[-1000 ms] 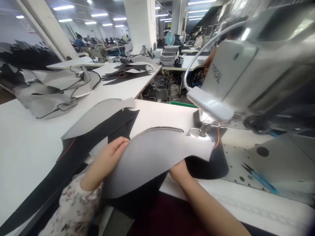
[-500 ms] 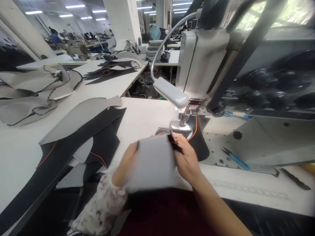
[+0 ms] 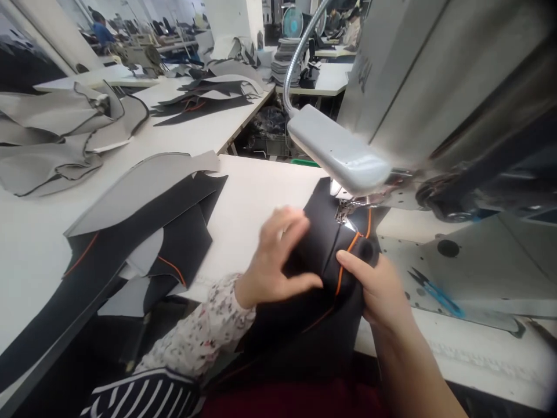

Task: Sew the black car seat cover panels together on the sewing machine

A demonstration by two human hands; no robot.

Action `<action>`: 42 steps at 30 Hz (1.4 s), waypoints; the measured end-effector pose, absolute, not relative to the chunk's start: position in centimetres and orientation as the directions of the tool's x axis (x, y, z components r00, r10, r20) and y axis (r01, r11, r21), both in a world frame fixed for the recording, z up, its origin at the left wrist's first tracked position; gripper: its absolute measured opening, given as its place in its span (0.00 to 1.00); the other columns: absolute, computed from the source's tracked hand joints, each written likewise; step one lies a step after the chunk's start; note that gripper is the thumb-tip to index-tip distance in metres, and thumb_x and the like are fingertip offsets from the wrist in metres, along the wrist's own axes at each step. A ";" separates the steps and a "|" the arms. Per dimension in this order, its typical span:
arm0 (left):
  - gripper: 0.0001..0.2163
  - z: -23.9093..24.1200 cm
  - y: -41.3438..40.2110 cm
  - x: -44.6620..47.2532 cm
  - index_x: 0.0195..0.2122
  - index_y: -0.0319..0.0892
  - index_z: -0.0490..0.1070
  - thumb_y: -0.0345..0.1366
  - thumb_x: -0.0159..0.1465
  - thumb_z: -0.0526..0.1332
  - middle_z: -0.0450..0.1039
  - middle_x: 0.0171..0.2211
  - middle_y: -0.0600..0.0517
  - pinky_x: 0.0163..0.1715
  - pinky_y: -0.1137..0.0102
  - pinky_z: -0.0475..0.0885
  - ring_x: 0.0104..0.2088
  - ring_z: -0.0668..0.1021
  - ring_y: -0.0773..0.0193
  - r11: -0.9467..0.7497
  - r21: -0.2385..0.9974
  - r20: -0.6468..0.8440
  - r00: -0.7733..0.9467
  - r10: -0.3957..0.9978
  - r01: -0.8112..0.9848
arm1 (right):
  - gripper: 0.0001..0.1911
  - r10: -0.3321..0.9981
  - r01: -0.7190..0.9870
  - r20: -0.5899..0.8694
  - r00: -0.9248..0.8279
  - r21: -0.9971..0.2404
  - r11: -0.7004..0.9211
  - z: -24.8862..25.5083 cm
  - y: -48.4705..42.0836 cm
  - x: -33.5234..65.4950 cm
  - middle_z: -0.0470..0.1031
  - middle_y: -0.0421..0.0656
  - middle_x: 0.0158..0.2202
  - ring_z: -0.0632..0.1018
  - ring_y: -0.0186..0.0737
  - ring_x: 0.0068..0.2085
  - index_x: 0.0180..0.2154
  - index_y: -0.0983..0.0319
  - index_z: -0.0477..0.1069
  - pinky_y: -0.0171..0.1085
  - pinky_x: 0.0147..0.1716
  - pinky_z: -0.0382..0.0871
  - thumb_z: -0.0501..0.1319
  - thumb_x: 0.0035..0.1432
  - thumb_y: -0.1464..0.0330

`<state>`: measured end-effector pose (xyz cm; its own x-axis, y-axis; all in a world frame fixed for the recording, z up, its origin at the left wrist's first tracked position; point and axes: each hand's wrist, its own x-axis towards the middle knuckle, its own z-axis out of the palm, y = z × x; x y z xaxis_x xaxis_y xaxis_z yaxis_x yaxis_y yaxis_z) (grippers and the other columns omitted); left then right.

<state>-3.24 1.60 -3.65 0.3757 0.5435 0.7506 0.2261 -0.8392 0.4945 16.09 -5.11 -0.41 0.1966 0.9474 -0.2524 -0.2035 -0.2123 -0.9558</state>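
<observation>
A black fabric piece (image 3: 319,255) with orange piping (image 3: 340,278) lies at the presser foot (image 3: 342,215) of the sewing machine (image 3: 391,110). My right hand (image 3: 383,284) grips its right edge, thumb on top beside the piping and the other fingers hidden underneath. Slightly blurred, my left hand (image 3: 276,264) is over the left part of the fabric with thumb and fingers apart, holding nothing. The lower part of the fabric hangs toward my lap. A white lamp (image 3: 339,151) on a bendable neck partly hides the needle area.
Cut black and grey panels (image 3: 143,215) with orange piping lie on the table to the left. Grey pieces (image 3: 56,136) are heaped behind them. Blue thread snips (image 3: 437,293) rest on the machine bed at right. A person (image 3: 102,32) sits far back.
The fabric has turned from its grey side to its black side and now lies at the presser foot. My left hand has released it and opened; the view has moved closer to the machine.
</observation>
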 end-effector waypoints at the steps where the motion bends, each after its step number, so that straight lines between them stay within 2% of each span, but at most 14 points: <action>1: 0.41 -3.7 1.7 -3.1 0.75 0.45 0.52 0.54 0.66 0.67 0.64 0.69 0.41 0.76 0.48 0.49 0.74 0.61 0.47 -0.912 0.333 0.760 0.505 0.409 0.237 | 0.28 0.944 -0.162 -0.254 0.209 -0.961 -0.222 -0.5 -4.8 16.4 0.83 0.49 0.41 0.84 0.49 0.41 0.43 0.64 0.81 0.40 0.40 0.80 0.77 0.48 0.51; 2: 0.38 -3.8 1.9 -2.9 0.74 0.42 0.54 0.54 0.69 0.64 0.66 0.68 0.41 0.77 0.50 0.46 0.74 0.61 0.49 -0.945 0.242 0.727 0.604 0.326 0.220 | 0.28 0.945 -0.100 -0.248 0.213 -0.968 -0.232 -0.6 -4.5 16.8 0.84 0.49 0.42 0.83 0.50 0.42 0.44 0.64 0.81 0.40 0.40 0.80 0.76 0.48 0.51; 3: 0.33 -4.0 2.1 -2.5 0.72 0.39 0.56 0.53 0.73 0.59 0.68 0.67 0.40 0.77 0.52 0.45 0.73 0.63 0.51 -0.956 0.210 0.696 0.657 0.292 0.203 | 0.28 0.948 -0.021 -0.235 0.216 -0.972 -0.236 -0.6 -4.3 17.1 0.84 0.49 0.42 0.83 0.51 0.43 0.44 0.64 0.81 0.41 0.41 0.80 0.75 0.49 0.50; 5: 0.28 -4.5 2.6 -1.7 0.70 0.36 0.60 0.50 0.76 0.52 0.71 0.65 0.40 0.77 0.56 0.48 0.71 0.67 0.54 -0.956 0.222 0.688 0.664 0.293 0.191 | 0.26 0.954 0.177 -0.181 0.240 -0.958 -0.227 -0.6 -4.2 17.8 0.83 0.48 0.41 0.83 0.52 0.42 0.43 0.64 0.81 0.42 0.39 0.79 0.72 0.51 0.50; 8: 0.25 -4.9 3.0 -0.7 0.68 0.35 0.63 0.46 0.77 0.53 0.73 0.64 0.40 0.75 0.56 0.56 0.70 0.69 0.54 -0.953 0.243 0.729 0.613 0.304 0.184 | 0.25 0.949 0.458 -0.030 0.315 -0.870 -0.180 -0.2 -4.9 18.4 0.83 0.46 0.40 0.83 0.52 0.40 0.43 0.62 0.81 0.42 0.36 0.77 0.68 0.53 0.49; 11: 0.21 -4.8 2.7 -0.2 0.67 0.34 0.65 0.40 0.76 0.55 0.74 0.62 0.40 0.74 0.55 0.60 0.69 0.70 0.54 -0.949 0.254 0.759 0.570 0.315 0.186 | 0.24 0.915 0.596 0.164 0.369 -0.797 -0.097 0.0 -5.9 18.5 0.82 0.42 0.47 0.82 0.51 0.46 0.51 0.54 0.79 0.44 0.44 0.76 0.67 0.58 0.49; 13: 0.21 -4.6 2.3 0.1 0.67 0.35 0.64 0.37 0.76 0.55 0.75 0.62 0.40 0.73 0.54 0.62 0.69 0.71 0.54 -0.945 0.260 0.768 0.550 0.328 0.199 | 0.25 0.887 0.609 0.233 0.400 -0.790 -0.067 0.1 -6.3 18.5 0.80 0.41 0.53 0.80 0.52 0.53 0.57 0.50 0.76 0.47 0.52 0.74 0.66 0.61 0.50; 15: 0.20 -4.4 1.9 0.3 0.67 0.36 0.64 0.35 0.76 0.55 0.75 0.61 0.41 0.72 0.53 0.64 0.69 0.71 0.54 -0.938 0.270 0.776 0.528 0.346 0.218 | 0.27 0.873 0.592 0.233 0.428 -0.802 -0.076 0.0 -6.4 18.4 0.79 0.41 0.56 0.79 0.54 0.55 0.60 0.49 0.75 0.50 0.55 0.72 0.65 0.61 0.50; 18: 0.20 -4.2 1.6 0.7 0.66 0.36 0.65 0.35 0.75 0.56 0.76 0.60 0.41 0.71 0.52 0.66 0.68 0.72 0.53 -0.928 0.281 0.782 0.502 0.369 0.245 | 0.26 0.869 0.560 0.210 0.448 -0.823 -0.090 -0.2 -6.1 18.5 0.80 0.42 0.53 0.79 0.54 0.53 0.58 0.50 0.76 0.51 0.55 0.72 0.65 0.61 0.50; 23: 0.18 -3.9 1.5 1.0 0.63 0.33 0.69 0.34 0.75 0.57 0.77 0.60 0.40 0.72 0.54 0.66 0.66 0.74 0.53 -0.922 0.282 0.781 0.495 0.381 0.265 | 0.24 0.856 0.534 0.233 0.462 -0.843 -0.060 -0.5 -5.8 18.8 0.79 0.39 0.55 0.78 0.52 0.56 0.58 0.48 0.77 0.49 0.57 0.72 0.66 0.62 0.51; 32: 0.17 -3.6 1.7 1.1 0.62 0.35 0.69 0.35 0.75 0.57 0.77 0.59 0.41 0.71 0.53 0.67 0.64 0.76 0.55 -0.912 0.300 0.768 0.496 0.404 0.279 | 0.23 0.861 0.490 0.228 0.454 -0.871 -0.028 -1.3 -5.0 19.2 0.79 0.39 0.56 0.78 0.50 0.57 0.57 0.49 0.77 0.48 0.58 0.71 0.66 0.63 0.53; 42: 0.12 -3.4 2.5 1.1 0.55 0.38 0.76 0.32 0.73 0.61 0.81 0.54 0.46 0.68 0.55 0.71 0.59 0.80 0.59 -0.916 0.324 0.803 0.444 0.399 0.237 | 0.21 0.846 0.457 0.242 0.475 -0.889 -0.003 -1.9 -4.0 19.3 0.80 0.40 0.55 0.79 0.47 0.55 0.56 0.50 0.78 0.45 0.57 0.71 0.65 0.63 0.54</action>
<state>1.14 2.49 -3.37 0.4436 0.3987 0.8026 0.2366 -0.9159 0.3242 19.29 -3.96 -1.86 0.4750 0.8462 0.2416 0.4573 -0.0028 -0.8893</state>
